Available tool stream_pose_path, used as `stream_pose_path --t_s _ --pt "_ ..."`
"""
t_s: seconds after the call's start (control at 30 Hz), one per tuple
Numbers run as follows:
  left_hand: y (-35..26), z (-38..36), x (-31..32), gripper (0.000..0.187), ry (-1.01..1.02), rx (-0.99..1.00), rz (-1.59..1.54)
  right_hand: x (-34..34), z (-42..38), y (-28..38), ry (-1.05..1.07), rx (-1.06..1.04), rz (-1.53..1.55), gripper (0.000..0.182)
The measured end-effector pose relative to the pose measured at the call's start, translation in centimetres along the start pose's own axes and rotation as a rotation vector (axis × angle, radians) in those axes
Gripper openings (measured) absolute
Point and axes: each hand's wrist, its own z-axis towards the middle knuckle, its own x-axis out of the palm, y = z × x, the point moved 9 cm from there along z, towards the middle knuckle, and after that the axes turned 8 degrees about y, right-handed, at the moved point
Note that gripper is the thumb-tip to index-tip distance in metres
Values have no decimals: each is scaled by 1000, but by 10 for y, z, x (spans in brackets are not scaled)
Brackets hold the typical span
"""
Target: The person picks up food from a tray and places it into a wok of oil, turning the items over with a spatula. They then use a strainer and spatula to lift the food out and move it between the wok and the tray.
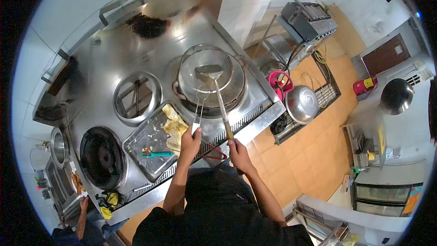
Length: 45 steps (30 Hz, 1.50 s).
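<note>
On the steel stove a wok sits over a burner, with a round wire strainer resting on it. My left hand is closed around the pale handle of the strainer, whose two wire rods run up to the basket. In my right hand is the wooden handle of a long metal spatula; its flat blade lies over the strainer's mesh. Beside my left hand is a rectangular tray with yellowish food pieces and a green-handled tool on it.
An open burner ring and a black burner are at the left. A co-worker's hand is near fried food at the lower left. A pink bucket and a metal bowl stand right of the stove.
</note>
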Motion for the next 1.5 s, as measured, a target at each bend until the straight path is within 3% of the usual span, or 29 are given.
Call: stream_pose_path --t_s 0.3,0.37,0.5,0.53,0.67,0.8,0.93,1.23,1.33,1.5 --pt "-16 -3 -11 27 24 -73 132 -11 4 -1 -3 74 39 40" --pt "-9 -3 -16 26 -44 1 99 -11 -3 1 98 59 -2 39" --pt "19 -2 -18 25 7 -136 46 -19 -7 12 113 49 50 36" --pt "14 -3 -19 26 13 -100 56 -21 -9 25 125 138 119 35" --pt "-6 -6 -21 28 -27 -14 121 -38 10 53 10 -36 -7 38" --pt "1 0 -15 29 -27 -68 86 -23 9 37 73 1 -106 39" --pt "1 -3 -22 26 -52 -35 101 -17 -6 22 158 87 -26 37" --pt "-8 3 -10 26 -11 11 56 -26 6 50 105 35 132 39" --pt "-4 6 -7 28 63 -67 137 -15 4 38 111 -25 193 30" --pt "-12 -1 -22 27 -9 -36 122 -27 -5 36 26 -35 259 32"
